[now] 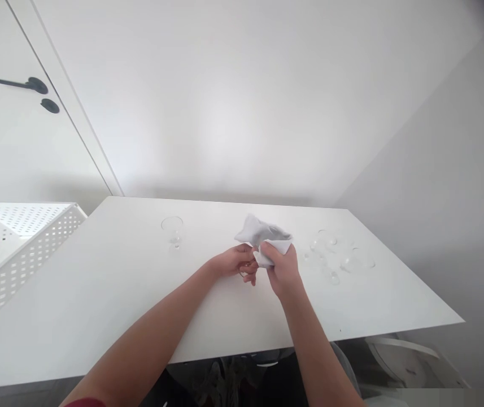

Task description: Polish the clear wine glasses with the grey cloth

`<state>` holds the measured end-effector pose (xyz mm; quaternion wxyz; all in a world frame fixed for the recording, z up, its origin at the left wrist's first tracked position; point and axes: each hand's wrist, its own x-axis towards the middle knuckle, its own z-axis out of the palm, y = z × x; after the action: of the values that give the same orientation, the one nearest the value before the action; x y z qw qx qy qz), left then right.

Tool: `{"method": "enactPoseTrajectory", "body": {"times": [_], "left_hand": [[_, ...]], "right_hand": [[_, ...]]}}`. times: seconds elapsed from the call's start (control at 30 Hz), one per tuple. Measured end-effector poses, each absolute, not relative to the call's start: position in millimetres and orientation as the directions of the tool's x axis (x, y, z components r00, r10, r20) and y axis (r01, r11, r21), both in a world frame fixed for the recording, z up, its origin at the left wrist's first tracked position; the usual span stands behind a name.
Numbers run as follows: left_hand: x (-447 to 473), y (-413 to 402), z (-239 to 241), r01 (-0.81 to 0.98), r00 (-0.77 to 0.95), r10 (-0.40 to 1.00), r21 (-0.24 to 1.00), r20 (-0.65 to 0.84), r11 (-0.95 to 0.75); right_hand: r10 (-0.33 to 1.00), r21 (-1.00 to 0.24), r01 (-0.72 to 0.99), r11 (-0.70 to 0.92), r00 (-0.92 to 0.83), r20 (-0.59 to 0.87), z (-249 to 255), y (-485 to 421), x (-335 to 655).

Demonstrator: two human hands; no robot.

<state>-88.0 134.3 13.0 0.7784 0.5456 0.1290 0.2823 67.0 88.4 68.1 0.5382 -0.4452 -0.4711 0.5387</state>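
Observation:
A crumpled white cloth (262,230) is gripped in my right hand (283,267), its thumb pressed on a folded part. Close against it, my left hand (239,263) has its fingers curled around a clear glass (242,274). Only a thin curved edge of that glass shows below the fingers; the rest is hidden by the hand and the cloth. Both hands are above the middle of the white table (208,316). To the left stands another clear stemmed glass (172,225), apart from my hands.
Several clear glasses (352,263) are grouped on the right of the table, their outlines faint. A white wall rises behind the table. On the left are a white perforated metal piece (51,249) and a door with a dark handle (13,83). A pale round-backed chair (406,362) is below right.

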Motion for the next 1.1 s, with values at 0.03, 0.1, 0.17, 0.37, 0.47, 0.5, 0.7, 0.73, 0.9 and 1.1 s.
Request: {"method": "enactPoseTrajectory", "body": {"times": [0.03,0.1,0.17,0.37,0.47,0.5,0.7,0.73,0.9,1.1], "left_hand": [[-86,133,13,-0.294,0.776,0.62,0.936,0.114,0.196],[-84,132,13,-0.257,0.746,0.655,0.959,0.116,0.123],[-85,133,11,-0.229,0.768,0.633,0.965,0.096,0.131],[-91,141,6,-0.273,0.866,0.493,0.91,0.09,0.312],[-89,138,8,-0.299,0.769,0.633,0.927,0.092,0.228],[-88,136,10,-0.292,0.736,0.67,0.938,0.098,0.184],[-87,132,11,-0.304,0.756,0.645,0.932,0.111,0.195],[-87,133,10,-0.343,0.73,0.674,0.914,0.115,0.215],[-80,136,3,-0.44,0.591,0.8,0.873,0.104,0.211],[-74,135,1,-0.401,0.59,0.801,0.898,0.103,0.179]], "right_hand": [[0.986,-0.995,-0.048,0.087,0.146,0.079,74,87,61],[0.89,-0.975,0.147,0.167,0.403,0.213,83,85,53],[0.879,-0.978,0.126,0.168,0.431,0.207,88,89,54],[0.963,-0.966,-0.24,-0.096,-0.269,-0.029,80,105,74],[0.993,-0.997,0.01,0.082,0.089,0.082,81,101,64],[0.957,-0.981,0.131,0.142,0.235,0.17,83,99,60],[0.989,-0.992,-0.124,0.016,0.149,-0.002,87,102,53],[0.997,-0.981,-0.18,-0.075,-0.001,-0.076,85,103,53],[0.991,-0.997,-0.027,-0.078,0.111,-0.081,72,96,42],[0.985,-0.98,-0.189,-0.067,0.146,-0.096,64,103,49]]}}
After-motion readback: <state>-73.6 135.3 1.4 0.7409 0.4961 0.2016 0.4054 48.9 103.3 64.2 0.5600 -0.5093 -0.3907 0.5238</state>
